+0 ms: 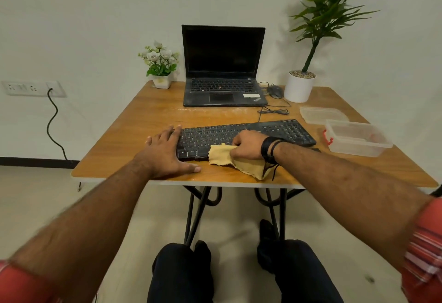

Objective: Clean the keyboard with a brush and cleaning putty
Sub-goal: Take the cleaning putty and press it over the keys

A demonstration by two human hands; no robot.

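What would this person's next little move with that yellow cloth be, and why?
Probably sweeping the yellow cloth rightward along the keyboard: the right hand grips it at the near edge, the left hand rests flat on the left end, and the right-side keys lie uncovered.

The black keyboard (246, 136) lies flat on the wooden table, near the front edge. It is long and a bit slanted, with its right end farther back. Its keys have small white letters. A thin black cord comes out of its back edge. The left end is partly hidden under a hand. A soft yellow cloth (239, 161) with wavy, zigzag edges lies crumpled on the front edge of the keyboard, around the middle. Part of the cloth hangs over onto the table in front.
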